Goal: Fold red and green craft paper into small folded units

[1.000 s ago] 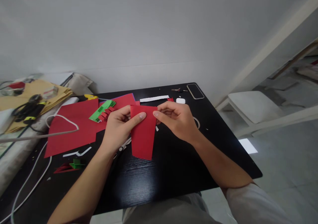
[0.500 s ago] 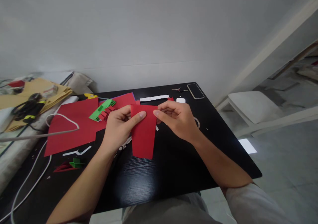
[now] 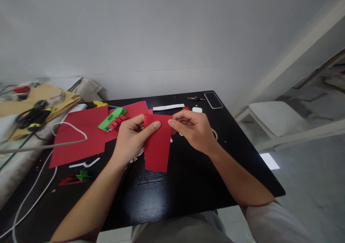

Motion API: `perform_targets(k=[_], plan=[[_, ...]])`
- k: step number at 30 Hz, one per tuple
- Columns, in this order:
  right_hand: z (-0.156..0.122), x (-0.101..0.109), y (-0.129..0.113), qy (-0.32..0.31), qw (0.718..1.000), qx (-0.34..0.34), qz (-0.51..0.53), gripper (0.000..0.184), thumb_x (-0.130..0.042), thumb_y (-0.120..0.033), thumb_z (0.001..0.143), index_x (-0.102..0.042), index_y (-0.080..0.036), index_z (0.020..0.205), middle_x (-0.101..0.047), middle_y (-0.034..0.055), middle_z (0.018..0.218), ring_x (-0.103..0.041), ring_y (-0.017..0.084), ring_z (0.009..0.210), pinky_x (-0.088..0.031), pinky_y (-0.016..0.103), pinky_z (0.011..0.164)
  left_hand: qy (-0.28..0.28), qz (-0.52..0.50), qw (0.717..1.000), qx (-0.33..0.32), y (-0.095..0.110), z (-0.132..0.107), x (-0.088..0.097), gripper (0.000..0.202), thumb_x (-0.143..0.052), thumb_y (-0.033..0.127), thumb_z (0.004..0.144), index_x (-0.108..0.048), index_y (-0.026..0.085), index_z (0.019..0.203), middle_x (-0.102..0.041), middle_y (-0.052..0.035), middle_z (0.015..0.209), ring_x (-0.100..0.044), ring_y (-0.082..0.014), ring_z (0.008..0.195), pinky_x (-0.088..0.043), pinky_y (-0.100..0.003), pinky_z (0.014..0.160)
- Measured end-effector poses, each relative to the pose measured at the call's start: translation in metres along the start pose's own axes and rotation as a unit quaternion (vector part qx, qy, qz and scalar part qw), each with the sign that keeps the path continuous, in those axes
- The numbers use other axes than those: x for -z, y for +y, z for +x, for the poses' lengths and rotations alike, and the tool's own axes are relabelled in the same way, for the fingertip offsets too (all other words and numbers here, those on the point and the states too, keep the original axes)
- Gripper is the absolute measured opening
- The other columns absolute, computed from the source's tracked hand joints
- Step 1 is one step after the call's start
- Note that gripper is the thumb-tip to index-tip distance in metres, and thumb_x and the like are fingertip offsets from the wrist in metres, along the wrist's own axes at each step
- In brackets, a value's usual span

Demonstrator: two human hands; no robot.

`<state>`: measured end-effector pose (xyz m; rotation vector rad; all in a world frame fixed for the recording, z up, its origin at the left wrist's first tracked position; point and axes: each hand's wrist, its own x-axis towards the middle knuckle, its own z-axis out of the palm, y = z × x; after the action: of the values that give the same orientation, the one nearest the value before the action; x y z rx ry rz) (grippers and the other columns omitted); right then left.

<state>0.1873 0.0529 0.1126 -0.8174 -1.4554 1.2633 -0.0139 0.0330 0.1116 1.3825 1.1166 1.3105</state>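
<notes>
2 hands, left hand [image 3: 130, 137] and right hand [image 3: 194, 129], pinched the top edge of a red paper [image 3: 157, 144] above the black table [image 3: 188, 178].

No readable text, labels or numbers anywhere; white marks on black table [image 3: 188, 185] perhaps print, too blurred.

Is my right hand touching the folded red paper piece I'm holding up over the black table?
Touching. The head view shows the right hand with its thumb tip pressed on the upper right corner of the folded red paper piece, no gap between them.
</notes>
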Motion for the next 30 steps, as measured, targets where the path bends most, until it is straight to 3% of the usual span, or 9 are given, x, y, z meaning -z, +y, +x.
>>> perform_targets(k=[6, 10, 17, 24, 30], plan=[[0.004, 0.003, 0.003, -0.007, 1.000, -0.007, -0.005, 0.015, -0.079, -0.032, 0.088, -0.073, -0.019, 0.082, -0.077, 0.0002, 0.074, -0.075, 0.015, 0.066, -0.066, 0.028, 0.066, 0.012, 0.048, 0.998, -0.039, 0.001, 0.004, 0.006, 0.028, -0.074, 0.039, 0.092, -0.074, 0.018, 0.074, -0.069, 0.0001, 0.068, -0.061, -0.0116, 0.061, -0.049, -0.021, 0.055], [0.007, 0.004, 0.004, -0.006, 1.000, -0.010, -0.009, 0.016, -0.079, -0.032, 0.087, -0.073, -0.019, 0.080, -0.075, -0.0001, 0.070, -0.074, 0.015, 0.063, -0.064, 0.027, 0.063, 0.051, 0.075, 0.993, -0.077, -0.001, 0.005, 0.009, 0.027, -0.075, 0.037, 0.091, -0.073, 0.018, 0.072, -0.066, 0.0011, 0.066, -0.055, -0.0111, 0.061, -0.045, -0.022, 0.056], [0.008, 0.004, 0.005, -0.015, 1.000, -0.009, -0.016, 0.016, -0.079, -0.034, 0.087, -0.074, -0.020, 0.083, -0.077, 0.0009, 0.074, -0.074, 0.016, 0.067, -0.064, 0.029, 0.067, 0.061, 0.093, 0.990, -0.088, -0.001, 0.006, 0.009, 0.037, -0.068, 0.040, 0.096, -0.068, 0.018, 0.065, -0.059, 0.0021, 0.062, -0.049, -0.0114, 0.060, -0.040, -0.023, 0.056], [0.008, 0.003, 0.004, -0.015, 1.000, -0.018, -0.020, 0.016, -0.078, -0.034, 0.088, -0.073, -0.021, 0.081, -0.076, 0.0004, 0.073, -0.074, 0.016, 0.066, -0.064, 0.030, 0.067, 0.117, 0.189, 0.969, -0.110, 0.000, 0.004, 0.002, 0.025, -0.065, 0.037, 0.097, -0.078, 0.019, 0.085, -0.073, -0.0012, 0.075, -0.061, -0.0150, 0.070, -0.047, -0.024, 0.062], [0.009, 0.004, 0.006, -0.005, 0.999, -0.026, -0.020, 0.018, -0.079, -0.037, 0.086, -0.073, -0.020, 0.081, -0.075, 0.0005, 0.072, -0.073, 0.017, 0.065, -0.064, 0.032, 0.067, 0.140, 0.123, 0.980, -0.073, -0.004, 0.005, -0.002, 0.023, -0.071, 0.040, 0.091, -0.080, 0.018, 0.092, -0.076, -0.0024, 0.078, -0.065, -0.0159, 0.069, -0.051, -0.024, 0.061]])
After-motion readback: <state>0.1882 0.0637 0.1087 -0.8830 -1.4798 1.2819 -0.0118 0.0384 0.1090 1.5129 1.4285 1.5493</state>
